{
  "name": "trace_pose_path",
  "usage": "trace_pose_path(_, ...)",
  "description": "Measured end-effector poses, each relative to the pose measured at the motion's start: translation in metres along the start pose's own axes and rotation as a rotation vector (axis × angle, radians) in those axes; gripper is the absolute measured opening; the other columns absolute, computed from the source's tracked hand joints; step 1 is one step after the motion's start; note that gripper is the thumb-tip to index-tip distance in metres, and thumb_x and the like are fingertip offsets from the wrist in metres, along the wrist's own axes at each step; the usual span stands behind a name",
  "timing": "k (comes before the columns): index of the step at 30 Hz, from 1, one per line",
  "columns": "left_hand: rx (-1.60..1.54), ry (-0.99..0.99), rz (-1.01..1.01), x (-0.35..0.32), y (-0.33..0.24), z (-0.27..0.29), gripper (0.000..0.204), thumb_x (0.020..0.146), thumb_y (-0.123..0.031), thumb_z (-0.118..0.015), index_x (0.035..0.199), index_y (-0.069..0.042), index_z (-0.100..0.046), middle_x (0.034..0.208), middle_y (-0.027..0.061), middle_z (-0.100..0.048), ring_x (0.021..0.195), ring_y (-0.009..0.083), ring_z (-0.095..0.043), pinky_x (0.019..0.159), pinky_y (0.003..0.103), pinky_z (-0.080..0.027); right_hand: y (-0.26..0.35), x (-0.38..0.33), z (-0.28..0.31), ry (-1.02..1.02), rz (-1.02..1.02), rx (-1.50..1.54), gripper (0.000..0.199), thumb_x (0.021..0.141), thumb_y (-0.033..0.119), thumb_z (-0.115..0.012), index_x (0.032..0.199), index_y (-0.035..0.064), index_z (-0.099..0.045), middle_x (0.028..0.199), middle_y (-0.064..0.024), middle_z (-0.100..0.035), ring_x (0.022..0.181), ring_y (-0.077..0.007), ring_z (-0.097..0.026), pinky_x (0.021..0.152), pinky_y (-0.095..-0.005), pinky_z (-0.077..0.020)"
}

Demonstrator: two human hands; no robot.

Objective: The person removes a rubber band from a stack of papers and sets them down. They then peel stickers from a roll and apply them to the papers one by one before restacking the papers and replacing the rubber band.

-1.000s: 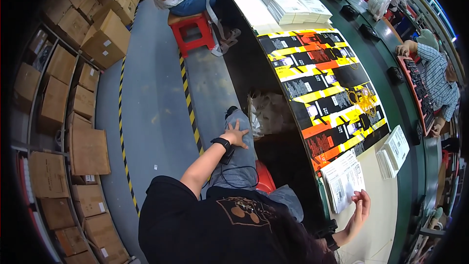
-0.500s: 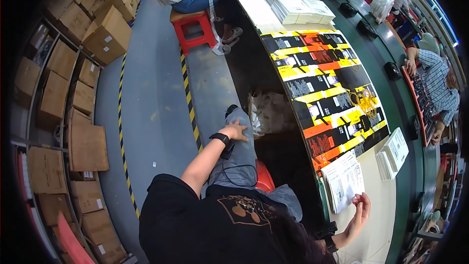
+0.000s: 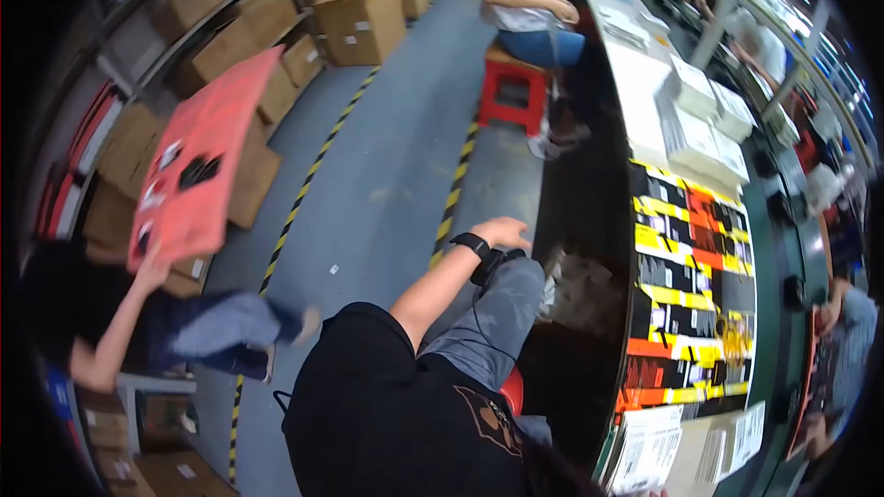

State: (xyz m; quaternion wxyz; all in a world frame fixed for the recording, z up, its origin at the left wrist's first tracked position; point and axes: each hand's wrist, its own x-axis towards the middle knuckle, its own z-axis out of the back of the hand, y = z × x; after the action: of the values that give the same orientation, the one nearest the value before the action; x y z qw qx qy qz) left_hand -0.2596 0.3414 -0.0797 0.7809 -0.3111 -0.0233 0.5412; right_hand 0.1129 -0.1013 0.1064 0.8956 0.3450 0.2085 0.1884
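My left hand (image 3: 504,232) is raised just above my knee, its fingers stretched out and nothing held. A black band (image 3: 472,244) is around that wrist. At the bottom edge, beside a stack of white printed sheets (image 3: 647,449), only a sliver that may be the fingertips of my right hand shows; its grip is hidden. Farther along the table lie rows of black, yellow and orange printed card pieces (image 3: 686,304). A tangle of yellow rubber bands (image 3: 736,336) rests on them.
At left a person carries a red tray (image 3: 198,161) with small items along the aisle. Another sits on a red stool (image 3: 513,92) ahead. Cardboard boxes (image 3: 359,23) line the left. White paper stacks (image 3: 704,133) stand on the table beside a green conveyor (image 3: 772,258), where others work.
My view has swung left. My left hand has lifted off my leg. My right hand has slid almost out of view. The person with the red tray has come into the aisle.
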Motion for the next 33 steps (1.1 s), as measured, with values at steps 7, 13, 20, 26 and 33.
trace_pose_path(7, 0.01, -0.045, 0.115, -0.075, -0.001, 0.013, 0.056, 0.077, -0.043, -0.057, 0.117, -0.003, -0.049, 0.115, 0.0181, -0.053, 0.108, 0.0334, -0.049, 0.091, 0.039, -0.039, -0.002, 0.017, -0.007, 0.151, 0.261, 0.096, 0.037, 0.087, 0.019, -0.048, 0.117, -0.0032, -0.047, 0.112, -0.0155, -0.05, 0.103, -0.0256, -0.048, 0.093, -0.0359, -0.0344)
trace_pose_path(13, -0.139, 0.008, 0.174, -0.126, 0.003, 0.013, 0.056, 0.076, -0.041, -0.06, 0.115, -0.003, -0.051, 0.115, 0.0182, -0.053, 0.107, 0.0302, -0.051, 0.089, 0.036, -0.041, -0.029, 0.062, -0.024, 0.177, 0.431, 0.308, 0.031, 0.089, 0.012, -0.048, 0.115, -0.0039, -0.047, 0.1, -0.0094, -0.054, 0.092, -0.0149, -0.051, 0.085, -0.0256, -0.0385)
trace_pose_path(20, -0.144, -0.021, 0.063, -0.091, 0.041, 0.025, 0.049, 0.076, -0.037, -0.061, 0.111, -0.003, -0.054, 0.109, 0.0168, -0.058, 0.099, 0.0277, -0.056, 0.084, 0.033, -0.044, -0.031, 0.07, -0.029, 0.122, 0.458, 0.41, 0.025, 0.088, 0.011, -0.049, 0.109, -0.0037, -0.051, 0.094, -0.0075, -0.054, 0.087, -0.013, -0.051, 0.08, -0.0244, -0.0399)
trace_pose_path(26, -0.162, -0.177, 0.047, -0.086, -0.001, 0.069, 0.047, 0.076, -0.036, -0.061, 0.108, -0.001, -0.056, 0.104, 0.0171, -0.06, 0.097, 0.0256, -0.057, 0.083, 0.034, -0.044, -0.043, 0.08, -0.04, 0.166, 0.429, 0.386, 0.027, 0.089, 0.017, -0.049, 0.109, -0.0009, -0.052, 0.085, -0.0031, -0.056, 0.074, -0.0085, -0.05, 0.072, -0.0217, -0.0406)
trace_pose_path(33, -0.02, -0.115, -0.076, -0.074, -0.013, 0.068, 0.044, 0.076, -0.034, -0.062, 0.104, -0.001, -0.058, 0.099, 0.0174, -0.061, 0.094, 0.0279, -0.058, 0.082, 0.035, -0.045, -0.052, 0.092, -0.04, 0.135, 0.42, 0.454, 0.024, 0.088, 0.017, -0.05, 0.104, -0.0003, -0.055, 0.081, -0.0025, -0.056, 0.072, -0.0081, -0.049, 0.069, -0.0203, -0.0398)
